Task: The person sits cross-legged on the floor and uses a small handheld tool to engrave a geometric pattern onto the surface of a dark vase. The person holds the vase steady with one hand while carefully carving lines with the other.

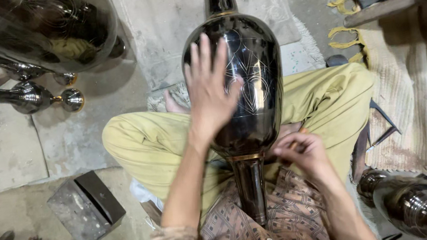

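Vase (251,78) lies across the lap, neck toward the camera, foot pointing away over the pale mat (159,19); dark glossy metal w/ gold bands at both ends of the body.

L hand (210,91): flat on the upper left of the body, fingers spread wide, palm down, steadying; grips nothing.

R hand (302,150): low, at the right side where body narrows to neck; fingers curled narrow around a thin tool, only a small orange end visible; tip hidden, can't tell if it touches the metal.

Progress (judgement): fine pale line pattern, pointed leaf/drop shapes, already cut on the centre-right face; area under L palm hidden; lower body near the neck reads plain dark, so pattern looks partly done, more surface left.

Around: similar dark vases top left (31,28) and bottom right (421,203); two small goblet-like pieces (18,96) at left; metal block (87,207) on the floor by the left knee; striped rug (421,112) at right.
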